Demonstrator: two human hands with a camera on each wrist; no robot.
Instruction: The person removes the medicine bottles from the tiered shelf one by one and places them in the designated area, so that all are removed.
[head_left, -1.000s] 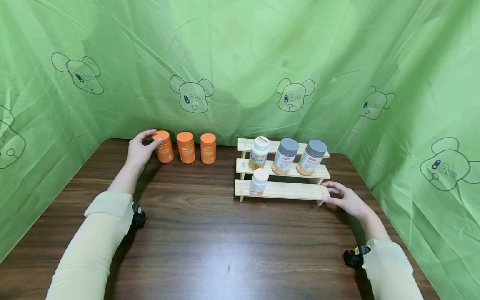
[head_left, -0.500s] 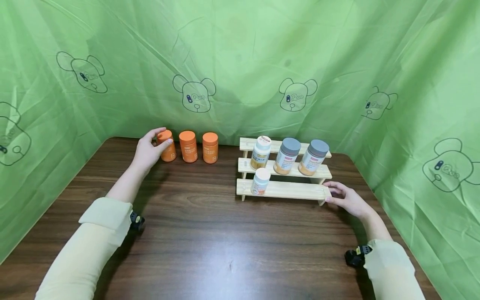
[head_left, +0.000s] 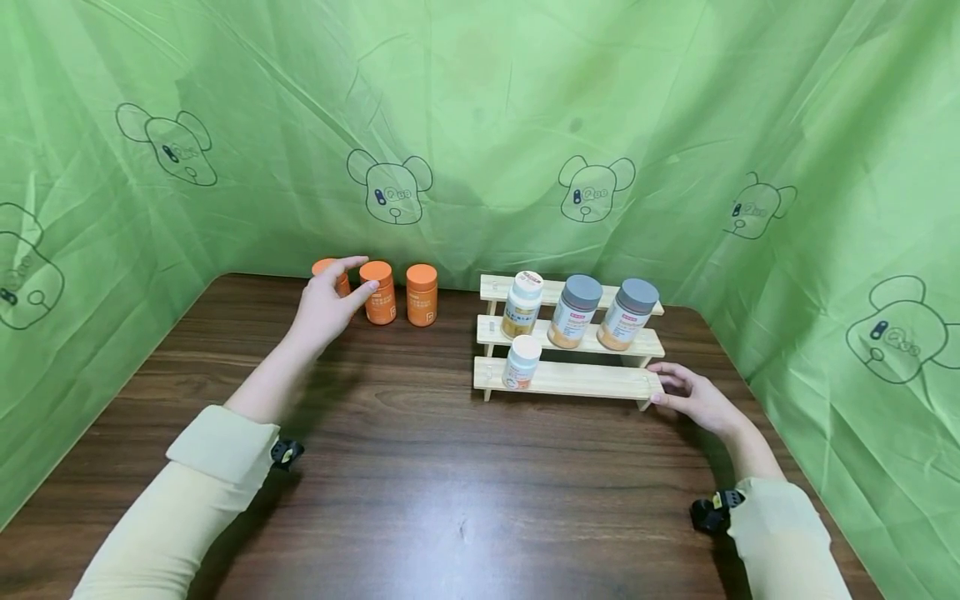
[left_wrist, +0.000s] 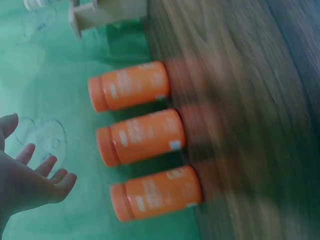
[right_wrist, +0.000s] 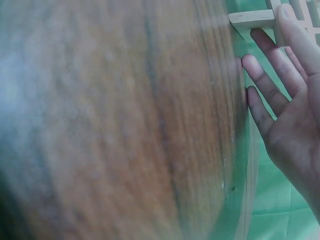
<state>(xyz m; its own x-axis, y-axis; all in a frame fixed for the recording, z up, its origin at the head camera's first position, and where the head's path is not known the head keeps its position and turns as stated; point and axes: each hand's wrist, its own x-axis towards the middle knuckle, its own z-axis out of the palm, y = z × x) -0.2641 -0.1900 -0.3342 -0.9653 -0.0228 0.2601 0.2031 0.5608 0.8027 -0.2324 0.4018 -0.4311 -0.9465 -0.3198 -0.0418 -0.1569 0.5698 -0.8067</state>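
Three orange bottles stand in a row at the back of the table: the left one (head_left: 324, 267) is partly hidden behind my left hand (head_left: 347, 283), then the middle one (head_left: 378, 293) and the right one (head_left: 422, 295). The hand's fingers are spread, with the thumb near the middle bottle's cap. In the left wrist view the left hand (left_wrist: 31, 181) is open and holds nothing beside the three bottles (left_wrist: 142, 136). My right hand (head_left: 684, 392) rests with straight fingers (right_wrist: 265, 46) against the right end of a wooden stepped rack (head_left: 585, 380).
The rack carries a white bottle (head_left: 520, 362) on its bottom step. The middle step holds another white bottle (head_left: 521, 304) and two grey-lidded bottles (head_left: 572, 311) (head_left: 626, 313). Green cloth (head_left: 480, 125) walls in the dark wooden table (head_left: 465, 475) on three sides.
My left hand has let go of the leftmost orange bottle and shifted right toward the middle one. The right hand has stayed at the rack's end.
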